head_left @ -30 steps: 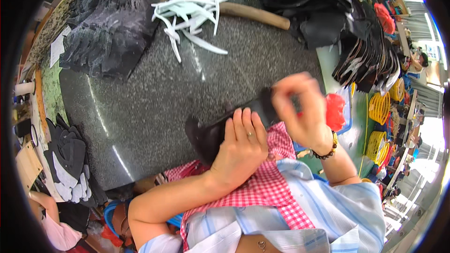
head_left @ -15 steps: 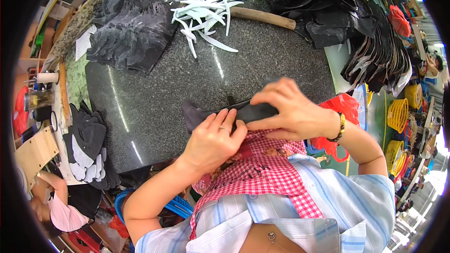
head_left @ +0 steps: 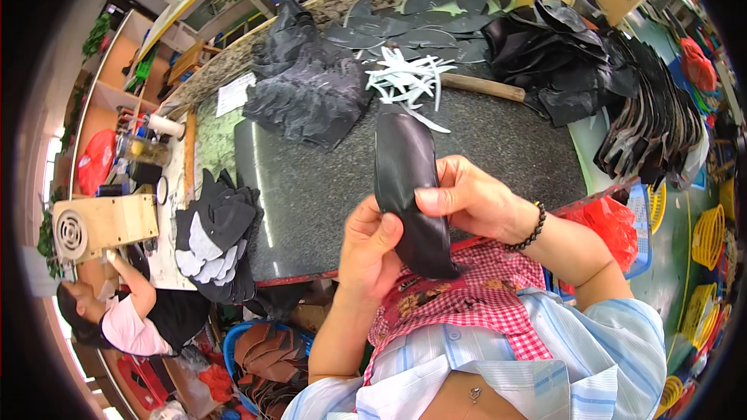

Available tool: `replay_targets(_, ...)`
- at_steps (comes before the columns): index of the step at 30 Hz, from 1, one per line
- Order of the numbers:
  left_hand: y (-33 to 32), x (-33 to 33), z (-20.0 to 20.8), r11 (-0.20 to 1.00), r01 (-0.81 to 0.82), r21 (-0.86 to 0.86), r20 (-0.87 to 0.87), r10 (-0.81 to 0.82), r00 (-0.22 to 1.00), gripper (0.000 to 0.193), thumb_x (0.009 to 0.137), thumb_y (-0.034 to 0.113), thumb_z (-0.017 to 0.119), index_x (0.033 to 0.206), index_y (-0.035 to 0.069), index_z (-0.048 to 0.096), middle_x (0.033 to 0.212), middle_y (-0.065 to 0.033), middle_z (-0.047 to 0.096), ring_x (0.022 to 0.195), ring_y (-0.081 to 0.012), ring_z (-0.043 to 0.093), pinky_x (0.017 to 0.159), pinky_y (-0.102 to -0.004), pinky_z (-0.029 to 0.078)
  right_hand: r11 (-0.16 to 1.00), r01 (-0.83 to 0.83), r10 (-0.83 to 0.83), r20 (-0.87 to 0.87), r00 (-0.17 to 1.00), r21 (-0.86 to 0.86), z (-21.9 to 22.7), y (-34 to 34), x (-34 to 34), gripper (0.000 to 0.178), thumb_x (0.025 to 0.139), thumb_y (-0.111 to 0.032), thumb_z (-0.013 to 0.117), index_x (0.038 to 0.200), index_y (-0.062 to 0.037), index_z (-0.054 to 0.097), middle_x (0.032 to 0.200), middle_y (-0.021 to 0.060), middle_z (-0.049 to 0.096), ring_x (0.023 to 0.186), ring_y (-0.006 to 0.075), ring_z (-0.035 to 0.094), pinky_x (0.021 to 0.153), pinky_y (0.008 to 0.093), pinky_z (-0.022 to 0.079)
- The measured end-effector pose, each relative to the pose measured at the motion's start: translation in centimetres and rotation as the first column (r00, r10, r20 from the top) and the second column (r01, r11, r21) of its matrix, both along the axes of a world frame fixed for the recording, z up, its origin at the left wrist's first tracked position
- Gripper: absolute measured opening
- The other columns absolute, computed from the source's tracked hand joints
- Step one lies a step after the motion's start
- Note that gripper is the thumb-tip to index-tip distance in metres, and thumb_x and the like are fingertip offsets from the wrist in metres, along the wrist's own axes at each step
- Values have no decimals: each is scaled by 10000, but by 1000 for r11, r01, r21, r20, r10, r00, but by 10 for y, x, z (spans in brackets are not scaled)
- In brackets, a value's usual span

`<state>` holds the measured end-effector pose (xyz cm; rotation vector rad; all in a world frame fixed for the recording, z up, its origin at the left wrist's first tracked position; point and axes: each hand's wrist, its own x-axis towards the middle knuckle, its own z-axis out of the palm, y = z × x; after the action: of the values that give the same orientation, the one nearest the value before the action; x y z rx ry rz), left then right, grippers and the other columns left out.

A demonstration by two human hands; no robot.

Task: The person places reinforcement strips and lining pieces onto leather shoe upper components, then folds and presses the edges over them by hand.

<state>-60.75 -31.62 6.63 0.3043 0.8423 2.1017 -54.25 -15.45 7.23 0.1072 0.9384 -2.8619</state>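
Between both hands, a long, curved black leather piece [head_left: 406,159], which looks like a shoe upper, is held up over the front of the stone slab, its smooth side showing. My left hand [head_left: 369,247] is closed on its left edge, the thumb bent against the leather. From the right, my right hand [head_left: 475,198] pinches it with the thumb lying across the front; the other fingers are behind it. Beyond its far tip lies a heap of thin white curved strips [head_left: 408,78]. A hammer's wooden handle [head_left: 486,87] rests beside the strips.
Dark cut pieces [head_left: 307,89] are piled at the far left of the slab [head_left: 327,187], with black leather stacks [head_left: 646,109] at the right. A red plastic bag [head_left: 607,225] hangs near my right forearm. Another person [head_left: 128,319] sits at the left beside a wooden box [head_left: 105,225].
Both hands have lifted the leather piece off the slab and turned it from lying crosswise to pointing away from me. The view has shifted, showing more of the left side and far end.
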Motion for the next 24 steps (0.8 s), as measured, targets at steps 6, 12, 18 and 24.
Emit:
replay_targets(6,-10,-21,14,979,-71,-191,-208,30,978,154,865,64,678,994,8,615,960,-46,667,850,-98,614,802,-249,493,968,44,-32,-51,998,247,15,3,-13,217,906,-239,663,906,-22,674,871,7,685,760,42,610,638,215,494)
replay_targets(12,-7,-25,6,997,-17,-69,-164,5,986,202,841,65,704,1018,15,622,991,-58,668,902,-117,617,843,-273,486,831,188,-115,-169,979,524,18,0,-4,228,899,-187,676,993,20,675,881,6,665,781,14,554,643,187,456)
replay_targets(18,-1,-27,-9,977,171,128,11,-174,985,326,809,76,734,1106,8,617,1074,-76,660,991,-165,617,915,-317,470,936,86,-57,-94,994,342,0,0,-12,232,909,-201,653,965,23,681,825,-2,660,734,5,538,602,189,436)
replay_targets(24,1,-24,-6,998,39,-41,-190,-46,981,334,782,41,749,1090,2,625,1012,-60,666,931,-151,622,871,-302,488,703,267,-140,-240,961,659,18,1,-11,182,878,-186,672,869,-6,692,753,-41,624,679,9,517,582,198,431)
